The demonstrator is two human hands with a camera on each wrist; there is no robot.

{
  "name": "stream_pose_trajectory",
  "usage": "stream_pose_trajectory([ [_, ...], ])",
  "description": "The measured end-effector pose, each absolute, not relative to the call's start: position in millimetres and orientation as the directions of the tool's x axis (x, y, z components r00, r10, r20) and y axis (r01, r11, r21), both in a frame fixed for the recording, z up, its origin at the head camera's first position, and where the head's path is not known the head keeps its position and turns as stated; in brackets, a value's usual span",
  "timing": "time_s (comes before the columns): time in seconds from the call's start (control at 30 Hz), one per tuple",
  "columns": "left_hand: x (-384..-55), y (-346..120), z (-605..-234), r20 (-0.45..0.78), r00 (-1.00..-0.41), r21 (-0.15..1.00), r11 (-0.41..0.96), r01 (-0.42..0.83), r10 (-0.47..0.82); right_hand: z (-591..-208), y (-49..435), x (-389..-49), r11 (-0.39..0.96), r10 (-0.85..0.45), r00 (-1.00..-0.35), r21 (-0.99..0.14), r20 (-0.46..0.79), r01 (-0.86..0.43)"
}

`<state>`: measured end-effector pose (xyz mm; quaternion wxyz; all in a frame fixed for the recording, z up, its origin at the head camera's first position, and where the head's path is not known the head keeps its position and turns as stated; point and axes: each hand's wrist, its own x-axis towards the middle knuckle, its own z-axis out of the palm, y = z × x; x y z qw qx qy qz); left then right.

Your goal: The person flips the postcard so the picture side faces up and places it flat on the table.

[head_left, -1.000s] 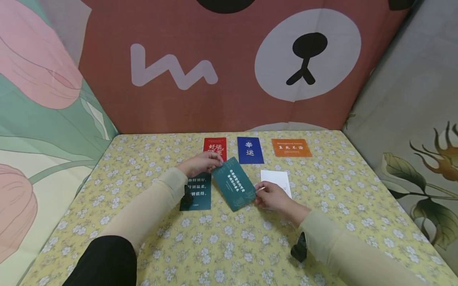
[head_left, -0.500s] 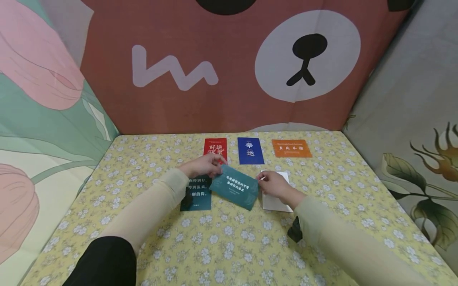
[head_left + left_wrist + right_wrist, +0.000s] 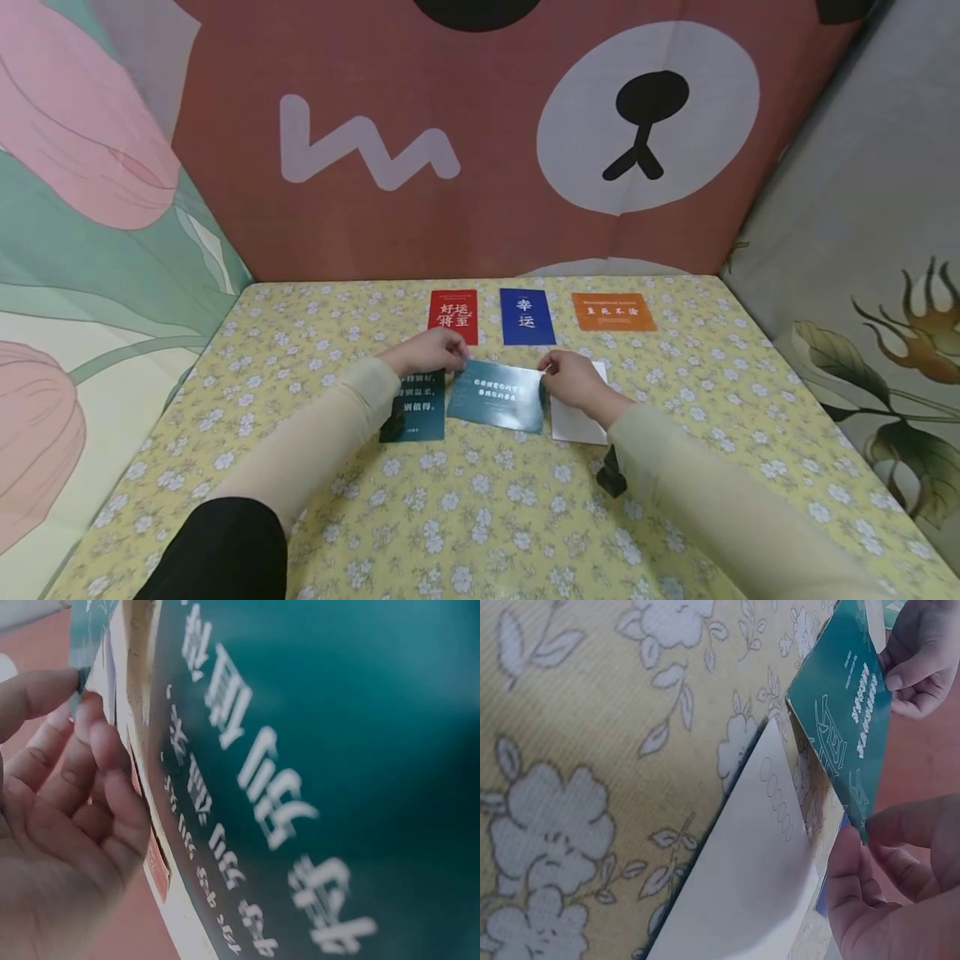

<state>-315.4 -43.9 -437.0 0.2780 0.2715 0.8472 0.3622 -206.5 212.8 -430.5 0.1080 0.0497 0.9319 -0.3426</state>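
Between both hands, a green card with white lettering point(image 3: 497, 397) is held sideways, its print facing up. My left hand point(image 3: 429, 350) pinches its upper left corner between thumb and fingers. At the upper right corner my right hand point(image 3: 576, 380) pinches it the same way; the right wrist view shows that grip point(image 3: 896, 877) at close range. Partly under my left hand lies a dark green card point(image 3: 420, 417) with larger writing, filling much of the left wrist view. A white card point(image 3: 576, 423), partly covered by my right hand, lies flat on the table.
At the back of the table point(image 3: 465, 517) lie a red card point(image 3: 453, 310), a blue card point(image 3: 527, 315) and an orange card point(image 3: 613, 312). The flowered cloth runs up to a brown cartoon backdrop point(image 3: 360, 225), with patterned fabric at both sides.
The held green card has turned from a steep slant to nearly level, with its long side crosswise. My right hand has shifted upward and now grips its upper right corner.
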Motion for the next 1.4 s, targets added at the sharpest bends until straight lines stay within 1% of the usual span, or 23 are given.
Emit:
stream_pose_trajectory([
  [0.17,-315,-40,-440,-0.3,-0.717,0.688,0.663,0.296,0.63,-431,212,-208,0.761,0.026,-0.97,-0.624,-0.242,0.176],
  [0.47,-312,-36,-439,-0.327,-0.74,0.627,0.721,0.296,0.588,-431,211,-209,0.74,0.033,-0.964,-0.642,-0.262,0.2],
  [0.73,-314,-32,-438,-0.357,-0.726,0.59,0.744,0.313,0.588,-432,212,-210,0.715,0.051,-0.959,-0.66,-0.279,0.23],
  [0.83,-314,-32,-438,-0.367,-0.725,0.579,0.753,0.312,0.583,-433,212,-210,0.712,0.049,-0.96,-0.665,-0.275,0.227],
  [1.07,-311,-28,-436,-0.363,-0.72,0.539,0.763,0.356,0.592,-435,214,-207,0.714,0.047,-0.962,-0.665,-0.267,0.22],
  [1.27,-310,-25,-438,-0.347,-0.722,0.497,0.771,0.399,0.598,-435,214,-205,0.708,0.02,-0.965,-0.678,-0.261,0.197],
  [1.4,-311,-24,-440,-0.345,-0.724,0.491,0.772,0.404,0.598,-435,214,-204,0.705,-0.004,-0.966,-0.686,-0.258,0.18],
])
